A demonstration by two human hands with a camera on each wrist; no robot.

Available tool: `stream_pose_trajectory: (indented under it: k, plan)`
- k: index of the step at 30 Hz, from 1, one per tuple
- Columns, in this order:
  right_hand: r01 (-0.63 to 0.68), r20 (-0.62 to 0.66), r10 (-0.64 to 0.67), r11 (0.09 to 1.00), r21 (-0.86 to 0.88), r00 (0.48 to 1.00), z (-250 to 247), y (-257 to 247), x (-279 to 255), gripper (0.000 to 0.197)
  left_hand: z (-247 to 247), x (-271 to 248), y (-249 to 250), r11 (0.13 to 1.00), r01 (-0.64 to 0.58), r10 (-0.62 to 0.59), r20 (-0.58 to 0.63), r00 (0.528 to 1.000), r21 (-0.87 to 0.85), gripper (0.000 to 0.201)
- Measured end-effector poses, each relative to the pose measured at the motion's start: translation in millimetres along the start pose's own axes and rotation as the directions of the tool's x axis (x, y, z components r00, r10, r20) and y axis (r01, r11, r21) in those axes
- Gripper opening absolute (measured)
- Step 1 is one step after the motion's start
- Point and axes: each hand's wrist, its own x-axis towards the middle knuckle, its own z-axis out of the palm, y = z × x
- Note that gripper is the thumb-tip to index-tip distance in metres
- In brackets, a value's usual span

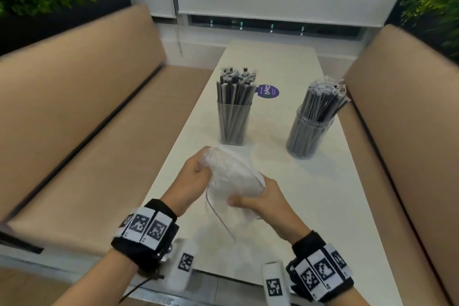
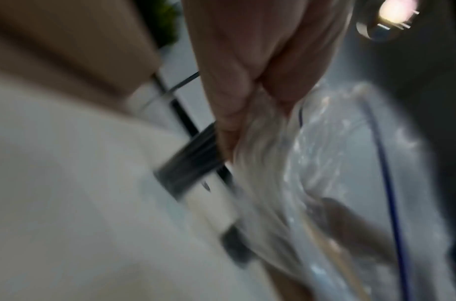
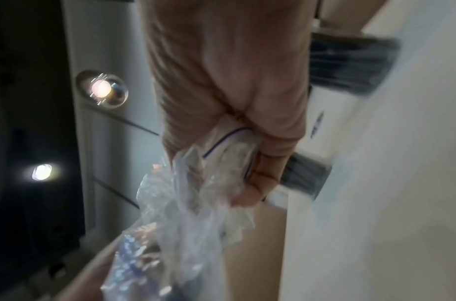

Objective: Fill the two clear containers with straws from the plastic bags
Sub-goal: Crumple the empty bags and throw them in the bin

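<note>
Plastic bag [image 1: 232, 179], clear and crumpled, is bunched between both hands above the near middle of the white table [image 1: 323, 194]; its long axis runs from about 11 o'clock down to 5 o'clock, and a thin dark blue line, likely its seal strip, trails toward the near edge. Left hand [image 1: 192, 176] grips the far end of the wad with fingers curled round it, wrist angled in from 7 o'clock. Right hand [image 1: 258, 202] clutches the near end, thumb pressed across the film, forearm coming in from 5 o'clock. Both wrists wear black bands with white square-patterned markers. The wrist views are blurred, yet each shows fingers closed on glossy, wrinkled film.

Farther out at 12 o'clock stands a squarish clear container [image 1: 233, 123] packed with dark grey straws [image 1: 236, 84], upright and leaning slightly. At about 1 o'clock a round clear container [image 1: 308, 134] holds more wrapped straws [image 1: 325, 97], tilted toward the right. A purple round sticker [image 1: 269, 91] lies flat between them, beyond. Tan padded benches [image 1: 74, 112] flank the table on both sides
</note>
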Motion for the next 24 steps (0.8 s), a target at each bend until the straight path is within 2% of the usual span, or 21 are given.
stream_pose_trajectory:
  k: [1, 2, 3, 5, 6, 8, 10, 12, 14, 17, 19, 21, 22, 24]
  plan:
    - [-0.004, -0.084, -0.005, 0.994, -0.107, 0.996, -5.7, 2.2, 1.9, 0.04, -3.7, -0.9, -5.0, 0.978, -0.02, 0.021, 0.0, 1.0, 0.208, 0.024]
    - [-0.011, -0.173, -0.029, 0.974, -0.226, 0.985, -12.0, 5.0, 5.2, 0.034, -7.6, -3.3, -8.4, 0.94, -0.013, 0.019, -0.014, 1.0, 0.341, 0.031]
    - [-0.024, -0.256, -0.064, 0.944, -0.328, 0.965, -18.3, 7.3, 7.9, 0.03, -9.0, -8.0, -8.0, 0.93, 0.023, -0.009, -0.039, 0.999, 0.367, 0.038]
    - [-0.037, -0.357, -0.148, 0.885, -0.463, 0.922, -23.1, 8.0, 10.8, 0.028, -2.3, -19.6, -3.1, 0.983, 0.077, -0.073, -0.03, 0.997, 0.167, 0.053]
    - [-0.008, -0.347, -0.206, 0.851, -0.525, 0.915, -19.6, 5.5, 9.7, 0.03, 4.2, -24.5, 0.8, 0.994, 0.103, -0.104, 0.024, 0.994, 0.039, 0.061]
    - [0.151, -0.194, -0.334, 0.775, -0.613, 0.923, -4.5, 0.4, 2.8, 0.036, 18.2, -27.3, 6.9, 0.99, 0.083, -0.073, 0.083, 0.994, -0.114, 0.071]
    - [0.311, -0.049, -0.391, 0.796, -0.519, 0.919, 10.1, 0.1, -7.7, 0.034, 27.2, -22.8, 10.6, 0.961, 0.026, -0.026, 0.001, 1.0, -0.277, 0.064]
    - [0.337, 0.006, -0.354, 0.883, -0.328, 0.935, 16.5, 5.0, -16.1, 0.032, 29.5, -21.2, 15.4, 0.895, -0.006, -0.049, -0.111, 0.993, -0.447, 0.05]
    - [0.287, 0.007, -0.29, 0.942, -0.176, 0.957, 16.8, 10.6, -22.6, 0.038, 28.8, -23.9, 18.3, 0.859, -0.065, -0.046, -0.203, 0.978, -0.508, 0.049]
    - [0.206, -0.038, -0.208, 0.977, -0.047, 0.977, 19.3, 12.0, -33.9, 0.054, 23.4, -27.5, 21.2, 0.862, -0.159, -0.014, -0.337, 0.941, -0.481, 0.04]
    - [0.089, 0.065, -0.098, 0.988, 0.125, 0.993, 28.9, 4.9, -39.1, 0.055, 14.1, -33.6, 21.9, 0.85, -0.182, -0.025, -0.382, 0.924, -0.494, 0.033]
    - [-0.02, 0.202, -0.056, 0.934, 0.357, 0.978, 38.0, -5.5, -34.3, 0.058, 1.5, -43.1, 19.3, 0.838, -0.146, -0.051, -0.342, 0.938, -0.526, 0.031]
    - [-0.042, 0.221, -0.059, 0.904, 0.426, 0.973, 42.6, -12.9, -29.3, 0.059, -5.2, -49.4, 17.9, 0.825, -0.102, -0.07, -0.28, 0.957, -0.555, 0.029]
    - [-0.087, 0.27, -0.04, 0.893, 0.442, 0.962, 56.6, -28.6, -17.0, 0.065, -19.0, -60.8, 14.6, 0.807, -0.003, -0.1, -0.142, 0.985, -0.59, 0.026]
